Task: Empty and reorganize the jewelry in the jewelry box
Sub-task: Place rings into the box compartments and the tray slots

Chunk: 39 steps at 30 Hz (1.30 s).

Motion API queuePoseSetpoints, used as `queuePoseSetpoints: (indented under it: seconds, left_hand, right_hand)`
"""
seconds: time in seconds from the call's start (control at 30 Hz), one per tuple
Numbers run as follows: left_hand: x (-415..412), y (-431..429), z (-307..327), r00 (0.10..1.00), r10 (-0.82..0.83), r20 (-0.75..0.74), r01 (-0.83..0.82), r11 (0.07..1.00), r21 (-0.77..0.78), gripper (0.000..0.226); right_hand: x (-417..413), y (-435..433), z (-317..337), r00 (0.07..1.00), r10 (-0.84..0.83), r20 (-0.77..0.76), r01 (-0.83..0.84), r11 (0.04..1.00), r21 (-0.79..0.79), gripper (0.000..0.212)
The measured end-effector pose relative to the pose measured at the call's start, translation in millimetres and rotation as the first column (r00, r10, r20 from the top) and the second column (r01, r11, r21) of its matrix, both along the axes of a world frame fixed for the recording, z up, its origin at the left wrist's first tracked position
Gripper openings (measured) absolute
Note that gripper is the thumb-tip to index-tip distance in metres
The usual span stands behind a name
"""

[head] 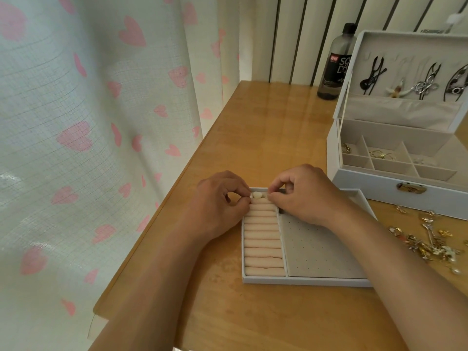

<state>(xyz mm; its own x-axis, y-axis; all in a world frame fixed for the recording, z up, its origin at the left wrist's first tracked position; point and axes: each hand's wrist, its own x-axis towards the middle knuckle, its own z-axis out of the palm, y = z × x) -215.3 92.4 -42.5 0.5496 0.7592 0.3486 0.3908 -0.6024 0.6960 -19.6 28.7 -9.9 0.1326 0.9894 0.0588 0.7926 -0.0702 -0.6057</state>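
Two hands meet at the far end of a flat white tray [304,281]. The tray lies on a wooden table [266,122], out of the box and just in front of it.

The left hand [220,201] has its fingers curled in, and its thumb and first finger pinch one side of a little cream heart [257,195]. The right hand [301,196] is curled too and pinches the other side. The heart sits right over the top of the pink rolls [263,247] on the left side of the tray. It may be a ring or an earring; it is too small to tell. Next to the rolls, on the right side of the tray, is a grey board [319,249] with rows of tiny holes. The right hand rests over the far end of the board.

The jewelry box [379,191] stands open at the right, with a gold clasp [411,187] on its front. Its lid [354,59] stands up, and dark and silver pendants [374,74] hang inside it. In the little boxes at the bottom lie a few gold bits [379,155].

A pile of jewelry [430,239], gold and shiny, lies on the table to the right of the tray, near the right arm.

A dark bottle [334,64] stands behind the box. A white curtain [88,122] with pink hearts hangs on the left.
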Motion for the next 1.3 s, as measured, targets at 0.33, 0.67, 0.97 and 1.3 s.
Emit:
queuePoseSetpoints:
  seconds: [0.33, 0.67, 0.97, 1.3]
  left_hand:
    - [1, 0, 2, 0.998, 0.067, 0.001, -0.066, 0.984, -0.166, 0.007]
    - [6, -1, 4, 0.991, 0.125, -0.038, -0.13, 0.966, -0.224, 0.006]
    - [7, 2, 5, 0.993, 0.101, -0.057, -0.113, 0.957, -0.269, 0.011]
    - [3, -4, 15, 0.992, 0.126, 0.013, -0.113, 0.927, -0.358, 0.005]
  right_hand:
    - [2, 6, -2, 0.988, -0.011, -0.152, 0.001, 0.998, -0.065, 0.003]
    - [3, 4, -8, 0.968, -0.028, -0.251, 0.028, 1.0, -0.001, 0.005]
    - [2, 0, -6, 0.962, -0.034, -0.271, 0.033, 0.999, -0.007, 0.009]
    - [15, -1, 7, 0.791, -0.216, -0.573, 0.157, 0.976, -0.151, 0.037]
